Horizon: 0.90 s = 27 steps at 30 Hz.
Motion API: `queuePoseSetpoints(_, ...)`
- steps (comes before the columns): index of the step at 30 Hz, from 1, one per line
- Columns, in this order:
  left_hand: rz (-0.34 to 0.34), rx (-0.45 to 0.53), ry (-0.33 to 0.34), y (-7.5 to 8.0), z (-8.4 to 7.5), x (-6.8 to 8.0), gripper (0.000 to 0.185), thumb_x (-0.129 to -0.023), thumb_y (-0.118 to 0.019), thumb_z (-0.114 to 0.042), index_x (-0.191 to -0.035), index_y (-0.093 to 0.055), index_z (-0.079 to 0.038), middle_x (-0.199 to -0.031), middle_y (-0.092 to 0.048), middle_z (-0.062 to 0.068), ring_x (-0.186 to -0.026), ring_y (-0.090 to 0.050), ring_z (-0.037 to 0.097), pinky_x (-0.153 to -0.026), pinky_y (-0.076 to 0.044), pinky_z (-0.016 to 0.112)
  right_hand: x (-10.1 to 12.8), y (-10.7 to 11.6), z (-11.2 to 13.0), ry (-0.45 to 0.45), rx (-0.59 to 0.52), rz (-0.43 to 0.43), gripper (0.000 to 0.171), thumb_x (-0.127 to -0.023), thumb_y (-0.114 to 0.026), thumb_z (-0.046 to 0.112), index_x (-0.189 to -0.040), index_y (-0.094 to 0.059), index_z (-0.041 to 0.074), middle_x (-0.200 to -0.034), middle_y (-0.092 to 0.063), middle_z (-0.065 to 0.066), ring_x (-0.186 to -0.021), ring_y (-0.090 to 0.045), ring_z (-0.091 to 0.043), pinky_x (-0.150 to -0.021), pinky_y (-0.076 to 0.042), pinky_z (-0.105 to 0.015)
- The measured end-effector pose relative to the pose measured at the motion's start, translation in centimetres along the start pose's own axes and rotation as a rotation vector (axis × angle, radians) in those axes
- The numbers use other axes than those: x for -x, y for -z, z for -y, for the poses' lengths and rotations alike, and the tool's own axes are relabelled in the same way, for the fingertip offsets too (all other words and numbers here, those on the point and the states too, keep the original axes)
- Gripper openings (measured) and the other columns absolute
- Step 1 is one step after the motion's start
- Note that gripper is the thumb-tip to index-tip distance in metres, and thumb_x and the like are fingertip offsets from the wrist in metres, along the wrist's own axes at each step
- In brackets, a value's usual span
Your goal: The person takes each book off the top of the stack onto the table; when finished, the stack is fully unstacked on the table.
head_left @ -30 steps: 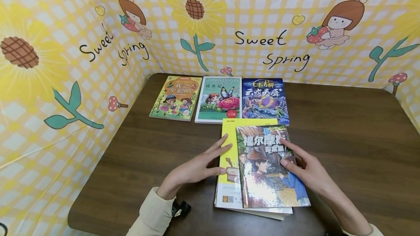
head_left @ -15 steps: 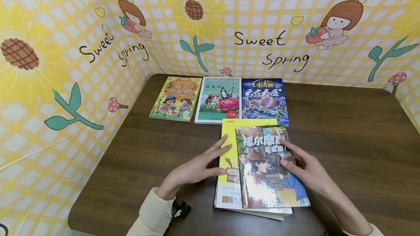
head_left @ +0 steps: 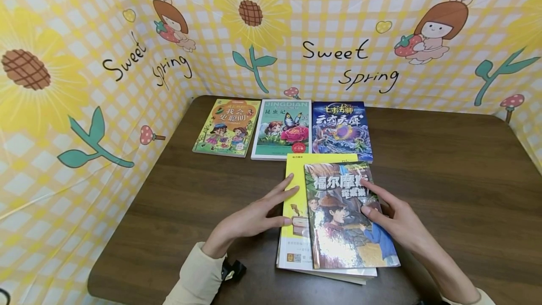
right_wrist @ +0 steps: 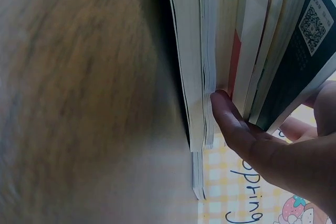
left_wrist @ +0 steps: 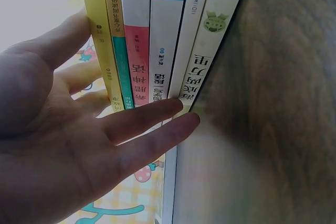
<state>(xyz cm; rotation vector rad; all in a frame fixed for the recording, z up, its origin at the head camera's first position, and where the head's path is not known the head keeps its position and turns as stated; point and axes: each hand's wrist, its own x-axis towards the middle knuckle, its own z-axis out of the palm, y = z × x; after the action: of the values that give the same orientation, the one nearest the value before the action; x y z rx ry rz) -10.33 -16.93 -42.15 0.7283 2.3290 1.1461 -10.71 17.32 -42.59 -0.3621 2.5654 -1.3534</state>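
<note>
A stack of several children's books lies flat near me. On top, shifted right, is a glossy detective comic book (head_left: 338, 215), overlapping a yellow-covered book (head_left: 295, 206). My right hand (head_left: 395, 218) holds the comic's right side, thumb on its cover. In the right wrist view, the comic's dark back cover (right_wrist: 299, 45) overhangs the page edges (right_wrist: 189, 66), with fingers below it. My left hand (head_left: 254, 215) is at the stack's left side, thumb at the yellow cover. In the left wrist view, its straight fingers (left_wrist: 152, 145) reach across the spines (left_wrist: 139, 51).
Behind the stack, three books lie in a row: an orange-and-green one (head_left: 228, 128), a green insect book (head_left: 282, 128) and a blue-purple one (head_left: 342, 131). They rest on a dark wooden table (head_left: 444, 178). A yellow checked cloth (head_left: 322, 22) hangs around the back and left.
</note>
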Motion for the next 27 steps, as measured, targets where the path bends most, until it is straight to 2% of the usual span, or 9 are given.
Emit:
queuePoseSetpoints(7, 0.003, 0.006, -0.004, 0.0, 0.0, 0.0, 0.069, -0.097, -0.057, -0.033, -0.155, -0.02, -0.026, -0.16, 0.008, -0.015, -0.146, -0.002, 0.017, -0.114, -0.024, 0.046, 0.0, 0.0, 0.1, 0.011, 0.024, -0.01, 0.057, -0.096, -0.06, 0.034, -0.149, -0.04, 0.022, -0.149, -0.035, -0.023, -0.118, -0.046, -0.035, -0.088, -0.043, -0.049)
queuePoseSetpoints(9, 0.002, 0.005, -0.007, 0.0, 0.0, 0.0, 0.069, -0.097, -0.057, -0.034, -0.155, -0.021, -0.026, -0.16, 0.008, -0.015, -0.146, -0.002, 0.016, -0.114, -0.024, 0.046, 0.0, 0.1, 0.2, 0.011, 0.027, -0.012, 0.057, -0.096, -0.06, 0.034, -0.148, -0.04, 0.022, -0.149, -0.036, -0.023, -0.12, -0.046, -0.035, -0.09, -0.043, -0.05)
queuePoseSetpoints(14, 0.0, -0.001, -0.006, 0.0, 0.1, 0.0, 0.069, -0.097, -0.057, -0.033, -0.155, -0.021, -0.025, -0.16, 0.008, -0.015, -0.146, -0.002, 0.016, -0.114, -0.025, 0.045, 0.1, 0.7, 0.4, -0.024, 0.012, -0.011, 0.058, -0.095, -0.062, 0.033, -0.147, -0.042, 0.021, -0.145, -0.04, -0.026, -0.114, -0.054, -0.032, -0.083, -0.05, -0.039)
queuePoseSetpoints(15, 0.0, -0.001, -0.005, 0.0, 0.1, 0.0, 0.069, -0.097, -0.057, -0.033, -0.155, -0.021, -0.025, -0.16, 0.008, -0.015, -0.146, -0.002, 0.016, -0.113, -0.025, 0.046, 0.1, 0.9, 0.4, -0.037, 0.005, -0.011, 0.058, -0.094, -0.063, 0.032, -0.147, -0.042, 0.021, -0.144, -0.041, -0.027, -0.109, -0.058, -0.03, -0.079, -0.051, -0.035)
queuePoseSetpoints(18, -0.002, -0.001, -0.005, 0.0, 0.1, 0.0, 0.068, -0.097, -0.058, -0.033, -0.155, -0.022, -0.025, -0.16, 0.008, -0.015, -0.146, -0.003, 0.015, -0.113, -0.025, 0.045, 0.3, 2.0, 0.6, -0.091, -0.012, -0.038, 0.058, -0.093, -0.066, 0.03, -0.147, -0.043, 0.024, -0.126, -0.054, -0.028, -0.075, -0.065, -0.021, -0.059, -0.051, -0.028)
queuePoseSetpoints(20, -0.003, -0.002, -0.01, 0.0, 0.1, -0.1, 0.068, -0.097, -0.058, -0.033, -0.155, -0.022, -0.025, -0.16, 0.007, -0.015, -0.146, -0.003, 0.014, -0.113, -0.026, 0.045, 0.4, 3.1, 0.5, -0.106, 0.018, -0.07, 0.058, -0.093, -0.066, 0.03, -0.146, -0.043, 0.026, -0.12, -0.057, -0.025, -0.055, -0.055, -0.014, -0.05, -0.046, -0.027)
queuePoseSetpoints(22, -0.003, -0.006, -0.014, 0.0, 0.2, -0.1, 0.068, -0.097, -0.058, -0.033, -0.155, -0.022, -0.024, -0.16, 0.007, -0.015, -0.146, -0.004, 0.014, -0.113, -0.026, 0.045, 0.5, 4.5, 0.2, -0.118, 0.071, -0.11, 0.058, -0.092, -0.066, 0.032, -0.146, -0.044, 0.027, -0.103, -0.059, -0.022, -0.045, -0.044, -0.013, -0.046, -0.041, -0.029)
queuePoseSetpoints(23, -0.002, -0.007, -0.017, 0.0, 0.2, -0.1, 0.068, -0.097, -0.058, -0.032, -0.155, -0.022, -0.024, -0.16, 0.007, -0.015, -0.146, -0.004, 0.014, -0.113, -0.026, 0.045, 0.5, 5.2, 0.0, -0.107, 0.094, -0.127, 0.058, -0.093, -0.065, 0.033, -0.146, -0.044, 0.026, -0.115, -0.059, -0.023, -0.047, -0.047, -0.013, -0.048, -0.042, -0.029)
queuePoseSetpoints(27, 0.004, -0.003, -0.022, 0.0, 0.2, -0.1, 0.068, -0.097, -0.058, -0.031, -0.155, -0.022, -0.023, -0.16, 0.007, -0.014, -0.146, -0.004, 0.013, -0.113, -0.026, 0.045, 0.2, 8.7, -1.2, -0.131, 0.151, -0.169, 0.061, -0.092, -0.065, 0.038, -0.146, -0.043, 0.024, -0.127, -0.053, -0.031, -0.069, -0.057, -0.019, -0.06, -0.041, -0.03)
